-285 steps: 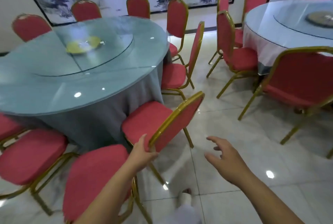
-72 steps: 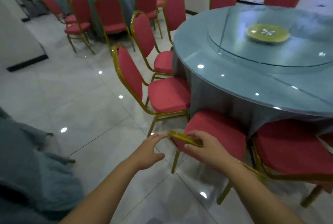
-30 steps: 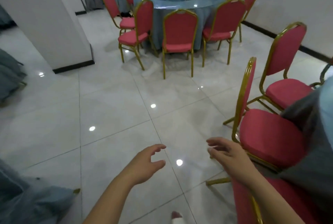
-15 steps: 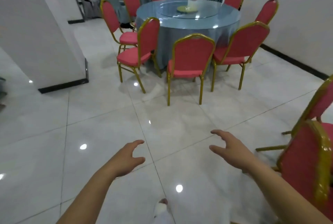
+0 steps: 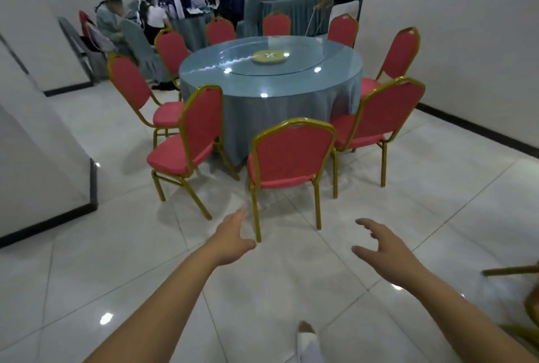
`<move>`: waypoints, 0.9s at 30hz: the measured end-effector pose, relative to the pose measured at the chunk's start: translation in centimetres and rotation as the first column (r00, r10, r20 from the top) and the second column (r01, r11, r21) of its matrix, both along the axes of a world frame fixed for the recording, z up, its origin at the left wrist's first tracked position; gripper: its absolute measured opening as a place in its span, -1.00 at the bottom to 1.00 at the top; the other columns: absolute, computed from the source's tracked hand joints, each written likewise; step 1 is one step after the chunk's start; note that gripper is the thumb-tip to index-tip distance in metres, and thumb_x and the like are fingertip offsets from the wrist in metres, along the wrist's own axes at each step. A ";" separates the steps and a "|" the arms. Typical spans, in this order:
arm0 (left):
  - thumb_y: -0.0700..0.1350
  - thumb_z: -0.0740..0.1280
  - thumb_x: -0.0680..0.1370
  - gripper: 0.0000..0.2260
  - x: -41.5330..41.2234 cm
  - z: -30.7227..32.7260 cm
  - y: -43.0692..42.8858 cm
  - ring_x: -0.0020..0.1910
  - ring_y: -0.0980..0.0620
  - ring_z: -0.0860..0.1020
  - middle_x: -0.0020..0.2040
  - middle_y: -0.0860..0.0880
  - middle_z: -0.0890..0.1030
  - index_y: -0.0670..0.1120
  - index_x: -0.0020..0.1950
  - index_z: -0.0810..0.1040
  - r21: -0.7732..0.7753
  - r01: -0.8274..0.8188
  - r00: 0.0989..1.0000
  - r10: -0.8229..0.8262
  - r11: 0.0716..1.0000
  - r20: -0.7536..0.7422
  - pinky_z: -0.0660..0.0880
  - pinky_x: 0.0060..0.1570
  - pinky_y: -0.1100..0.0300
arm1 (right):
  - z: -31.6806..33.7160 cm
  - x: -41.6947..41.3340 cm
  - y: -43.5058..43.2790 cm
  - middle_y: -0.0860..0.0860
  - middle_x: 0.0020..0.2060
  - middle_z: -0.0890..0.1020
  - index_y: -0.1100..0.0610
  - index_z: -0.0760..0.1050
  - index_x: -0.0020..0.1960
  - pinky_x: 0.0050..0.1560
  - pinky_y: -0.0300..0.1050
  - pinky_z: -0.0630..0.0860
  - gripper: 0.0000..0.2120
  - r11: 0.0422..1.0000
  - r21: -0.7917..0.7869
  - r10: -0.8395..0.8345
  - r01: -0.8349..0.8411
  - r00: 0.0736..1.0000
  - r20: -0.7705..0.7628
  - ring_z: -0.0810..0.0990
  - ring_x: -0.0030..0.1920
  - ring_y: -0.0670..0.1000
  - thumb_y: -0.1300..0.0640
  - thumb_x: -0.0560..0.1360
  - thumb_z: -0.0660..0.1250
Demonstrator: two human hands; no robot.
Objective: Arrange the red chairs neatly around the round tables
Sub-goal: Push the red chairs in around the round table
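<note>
Red padding in a gold frame sat dead ahead: the nearest chair stood on the tiled floor with its back toward me and its seat pointing at the round tabletop. It looked pulled out a bit from the cloth rather than tucked in.

Both arms were stretched out low in front. The left grip was empty, fingers straight and pointing forward. The right grip was empty too, fingers spread wide and loosely bent. Neither was touching anything.

What mattered was that the chair lay forward of both grips and roughly between them, with its top rail running left to right across my line of reach. So I'd guess one grip goes to each end of that rail. The left one looked nearer, with its fingertips lining up close to the rear left leg, while the right one hung further out to the side.

Next to it, the chair on the left looked twisted off-line, seat angled away from the tabletop, so probably that one needs fixing as well.
</note>
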State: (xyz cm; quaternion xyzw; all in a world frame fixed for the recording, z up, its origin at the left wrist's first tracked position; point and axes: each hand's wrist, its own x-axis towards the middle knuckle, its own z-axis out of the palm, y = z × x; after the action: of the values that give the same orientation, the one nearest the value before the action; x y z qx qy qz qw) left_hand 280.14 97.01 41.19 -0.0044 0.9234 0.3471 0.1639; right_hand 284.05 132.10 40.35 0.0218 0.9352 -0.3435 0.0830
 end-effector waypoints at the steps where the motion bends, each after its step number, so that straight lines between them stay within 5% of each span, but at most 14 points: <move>1: -0.03 0.44 0.50 -0.17 -3.1 0.0 0.5 0.55 -0.05 0.15 0.60 -0.02 0.10 0.04 0.62 0.00 -0.010 -0.011 1.000 0.011 1.000 -0.006 0.22 0.47 0.07 | 0.1 -3.7 0.4 -0.03 0.45 0.36 -0.09 0.26 0.49 0.33 -0.08 0.33 -0.39 1.000 0.011 0.010 -0.010 1.000 -0.022 0.37 0.40 0.01 -0.06 0.51 0.40; 7: 0.01 0.50 0.47 -0.08 -20.5 2.1 2.3 0.55 -0.10 0.14 0.61 -0.06 0.06 0.03 0.63 -0.06 -0.077 -0.113 0.993 0.111 0.991 -0.030 0.23 0.45 0.03 | 1.8 -25.4 0.4 0.04 0.49 0.30 -0.04 0.15 0.55 0.34 -0.03 0.33 -0.24 0.987 0.102 0.127 -0.123 0.991 -0.038 0.34 0.43 0.09 -0.07 0.46 0.45; 11: 0.01 0.55 0.40 -0.05 -29.4 2.0 3.2 0.45 -0.15 0.28 0.54 -0.05 0.16 0.11 0.60 -0.01 -0.067 -0.138 0.989 0.134 0.988 -0.056 0.44 0.22 -0.03 | 2.4 -37.6 -1.6 0.11 0.49 0.24 0.01 0.06 0.58 0.39 0.11 0.37 -0.08 0.961 0.220 0.173 -0.168 0.985 -0.003 0.28 0.45 0.19 -0.09 0.39 0.49; 15: 0.01 0.60 0.33 0.13 -37.5 -0.2 3.6 0.54 -0.15 0.09 0.58 -0.07 0.00 0.10 0.61 -0.17 -0.058 -0.109 0.994 0.110 0.992 0.011 0.28 0.45 -0.04 | 1.3 -46.6 -3.2 0.10 0.56 0.08 -0.10 -0.06 0.59 0.43 0.24 0.28 0.00 0.928 0.327 0.166 -0.178 0.984 0.064 0.13 0.52 0.24 -0.10 0.36 0.51; 18: -0.03 0.62 0.30 0.19 -43.5 -2.1 3.4 0.53 -0.17 0.12 0.57 -0.09 0.04 0.12 0.60 -0.23 -0.065 -0.084 0.995 0.087 0.994 0.042 0.31 0.42 -0.12 | -0.2 -51.1 -4.1 0.07 0.58 0.02 -0.15 -0.11 0.58 0.46 0.27 0.19 -0.02 0.887 0.421 0.144 -0.189 0.980 0.136 0.04 0.55 0.22 -0.09 0.41 0.48; 20: -0.06 0.60 0.32 0.12 -47.0 -3.5 3.4 0.50 -0.18 0.21 0.55 -0.10 0.14 0.12 0.62 -0.13 -0.087 -0.048 0.997 0.053 0.995 0.057 0.35 0.40 -0.09 | -1.2 -53.8 -4.7 0.06 0.55 0.11 -0.16 -0.02 0.57 0.41 0.28 0.19 -0.13 0.851 0.482 0.144 -0.209 0.975 0.170 0.09 0.53 0.20 -0.08 0.43 0.43; 22: -0.11 0.55 0.39 -0.08 -49.8 -5.3 3.2 0.43 -0.14 0.35 0.50 -0.12 0.30 0.06 0.61 0.09 -0.105 0.002 0.995 0.008 0.994 0.096 0.40 0.34 0.04 | -2.1 -56.0 -5.3 0.02 0.36 0.40 -0.17 0.28 0.41 0.32 0.25 0.26 -0.41 0.827 0.502 0.149 -0.253 0.960 0.238 0.31 0.41 0.15 -0.04 0.42 0.37; 25: -0.21 0.35 0.48 -0.58 -52.5 -7.8 3.0 0.22 -0.09 0.55 0.23 -0.09 0.59 0.03 0.32 0.55 -0.132 0.179 0.977 -0.160 0.975 0.141 0.45 0.03 0.22 | -3.8 -58.7 -5.7 -0.10 -0.06 0.58 -0.15 0.47 -0.01 0.26 0.19 0.29 -0.87 0.837 0.489 0.103 -0.245 0.948 0.300 0.55 0.12 0.04 -0.01 0.45 0.30; 27: -0.22 0.28 0.48 -0.69 -53.8 -9.0 2.5 0.12 -0.07 0.57 0.11 -0.06 0.63 0.04 0.16 0.61 -0.124 0.239 0.967 -0.225 0.963 0.117 0.34 -0.12 0.27 | -4.3 -60.3 -5.7 -0.15 -0.15 0.58 -0.15 0.49 -0.08 0.26 0.21 0.28 -0.96 0.808 0.519 0.117 -0.280 0.939 0.325 0.57 0.04 0.00 -0.07 0.48 0.30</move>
State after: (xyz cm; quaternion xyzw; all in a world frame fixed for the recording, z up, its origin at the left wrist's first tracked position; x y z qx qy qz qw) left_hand 226.34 99.49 32.15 0.0749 0.9297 0.2605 0.2495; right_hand 223.72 126.44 36.02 -0.0058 0.9703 -0.0386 0.2389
